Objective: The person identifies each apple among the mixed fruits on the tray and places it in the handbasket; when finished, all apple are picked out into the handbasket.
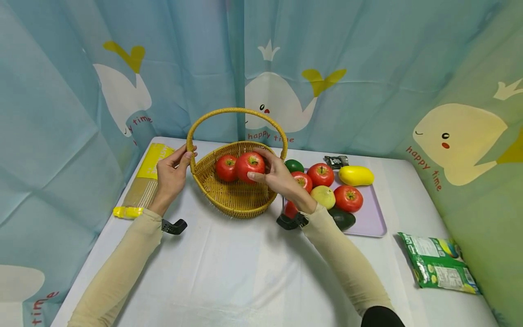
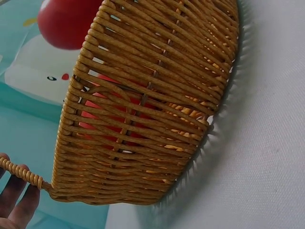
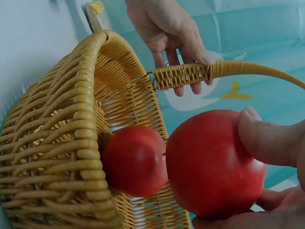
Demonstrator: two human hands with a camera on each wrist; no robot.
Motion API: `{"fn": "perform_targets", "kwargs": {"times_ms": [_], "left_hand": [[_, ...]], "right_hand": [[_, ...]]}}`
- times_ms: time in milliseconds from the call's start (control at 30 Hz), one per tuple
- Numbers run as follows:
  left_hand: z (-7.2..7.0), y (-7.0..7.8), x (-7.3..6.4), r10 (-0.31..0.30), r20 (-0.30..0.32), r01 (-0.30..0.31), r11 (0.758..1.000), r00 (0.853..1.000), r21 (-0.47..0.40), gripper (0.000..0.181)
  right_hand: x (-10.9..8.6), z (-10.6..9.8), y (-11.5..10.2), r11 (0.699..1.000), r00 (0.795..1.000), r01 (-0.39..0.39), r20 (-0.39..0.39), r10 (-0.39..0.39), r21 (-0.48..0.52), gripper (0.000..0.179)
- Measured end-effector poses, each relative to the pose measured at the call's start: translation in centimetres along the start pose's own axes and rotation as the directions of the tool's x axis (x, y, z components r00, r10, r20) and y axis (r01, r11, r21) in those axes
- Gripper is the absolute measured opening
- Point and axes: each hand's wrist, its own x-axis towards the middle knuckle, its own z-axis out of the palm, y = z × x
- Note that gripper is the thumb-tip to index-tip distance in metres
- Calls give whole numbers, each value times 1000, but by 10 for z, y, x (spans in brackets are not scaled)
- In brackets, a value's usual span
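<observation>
A wicker basket (image 1: 234,204) with a tall arched handle stands on the table. My left hand (image 1: 171,175) grips the lower left end of that handle, fingers curled round it, as the right wrist view also shows. Between thumb and fingers my right hand (image 1: 279,175) holds a red apple (image 1: 250,167) over the basket's opening. Another apple (image 3: 134,161) lies inside the basket, just left of the held one. From the left wrist view, the held apple (image 2: 66,21) appears above the rim, while the lower one shows red through the weave.
Right of the basket, a lilac tray (image 1: 377,220) bears several red apples, a pale green fruit (image 1: 323,197), a dark green avocado (image 1: 342,219) and a yellow fruit (image 1: 356,175). A small black packet (image 1: 337,161) lies behind it. Noodles in a yellow pack (image 1: 140,188) lie left; a green snack bag (image 1: 439,263) lies right.
</observation>
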Motion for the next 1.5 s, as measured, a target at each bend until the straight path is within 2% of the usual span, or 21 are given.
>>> {"fn": "perform_targets", "kwargs": {"times_ms": [333,633,867,1200,1500], "left_hand": [[0,-2,-2,5,-10,-4,1000,1000,26,35],[1,-2,-2,18,-9,-18,999,1000,39,35],[1,-1,-2,1,-11,-1,1000,1000,21,36],[0,2,-1,5,-10,-4,1000,1000,26,34],[0,0,0,24,-9,-24,1000,1000,15,34]], "right_hand": [[16,4,10,993,993,-114,16,114,-29,78],[28,4,16,990,990,-140,11,140,-6,75],[38,2,14,987,987,-160,-34,160,3,73],[43,7,12,986,981,-167,-103,163,-29,77],[52,11,22,975,971,-207,-142,194,-80,77]]}}
